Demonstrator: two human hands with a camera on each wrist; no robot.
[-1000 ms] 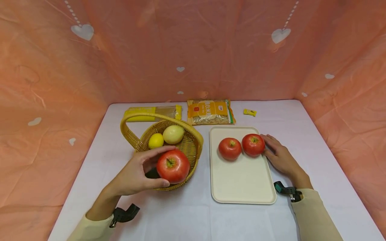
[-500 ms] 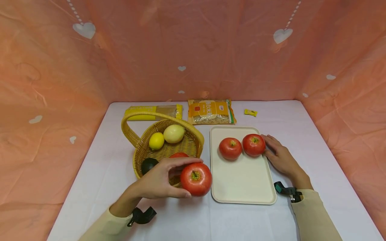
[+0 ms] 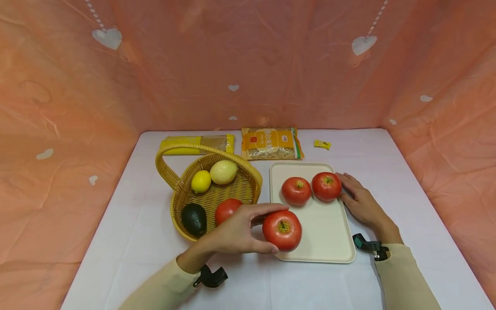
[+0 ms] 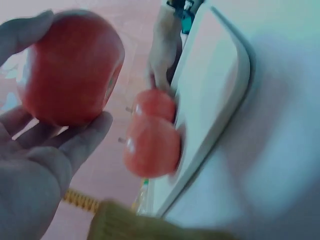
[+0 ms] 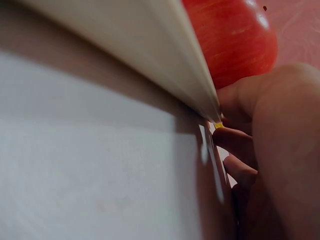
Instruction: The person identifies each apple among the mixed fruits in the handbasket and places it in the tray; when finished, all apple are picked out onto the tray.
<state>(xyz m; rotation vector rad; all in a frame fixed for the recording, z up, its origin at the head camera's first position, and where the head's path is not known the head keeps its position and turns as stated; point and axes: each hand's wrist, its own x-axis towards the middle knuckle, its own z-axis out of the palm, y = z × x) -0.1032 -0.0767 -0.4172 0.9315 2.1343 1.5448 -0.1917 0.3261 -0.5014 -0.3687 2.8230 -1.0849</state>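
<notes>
In the head view my left hand [image 3: 242, 230] grips a red apple [image 3: 283, 230] between thumb and fingers, over the near left edge of the cream tray [image 3: 317, 241]. Its underside shows large in the left wrist view. Two more apples, a left one [image 3: 296, 191] and a right one [image 3: 327, 186], sit at the tray's far end. My right hand [image 3: 364, 206] rests with relaxed fingers at the tray's right rim, thumb close to the right apple. In the right wrist view the thumb and fingertips [image 5: 232, 140] lie along that rim.
A wicker basket [image 3: 178, 221] on the left holds a lemon [image 3: 201, 181], a pale yellow-green fruit [image 3: 223, 172], an avocado [image 3: 194, 219] and a red round fruit [image 3: 227, 210]. Behind lie a long yellow packet [image 3: 182, 145], an orange bag [image 3: 271, 143] and a small yellow wrapped piece [image 3: 322, 144].
My left hand has carried the apple rightward from over the basket to over the tray's edge, uncovering the avocado and red fruit in the basket. My right hand has stayed in place.
</notes>
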